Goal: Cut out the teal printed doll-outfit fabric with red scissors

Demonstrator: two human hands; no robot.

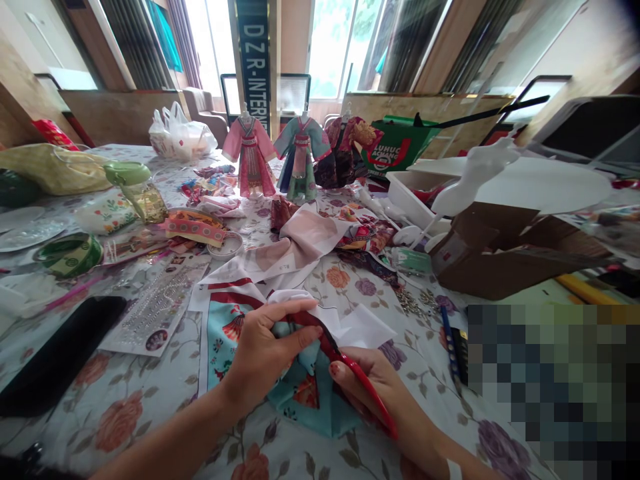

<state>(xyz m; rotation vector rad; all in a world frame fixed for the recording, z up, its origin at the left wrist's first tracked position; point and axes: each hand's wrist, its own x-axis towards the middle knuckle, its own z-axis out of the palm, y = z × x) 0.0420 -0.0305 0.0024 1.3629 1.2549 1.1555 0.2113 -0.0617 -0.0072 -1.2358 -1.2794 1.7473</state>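
Observation:
My right hand [367, 380] is closed around the red handles of a pair of scissors [367, 387]. Their dark blades point up and left, against the dark red edge of a printed fabric [225, 340]. Thumb and fingers of my left hand [275, 343] pinch that same edge just left of the blades. The fabric is turquoise with orange fan motifs, and part of it hangs below my hands. White margins and a sheer pale cloth [305, 240] lie beyond it. How far the blades are apart is hard to make out.
Small robes [249, 157] stand on holders at the back. Left are a black phone-like slab [60, 353], a bead sheet [155, 300], green tape [70, 255] and a lidded bottle [137, 190]. A cardboard box [480, 250] and white bin [415, 200] stand right. The far-right corner is pixelated.

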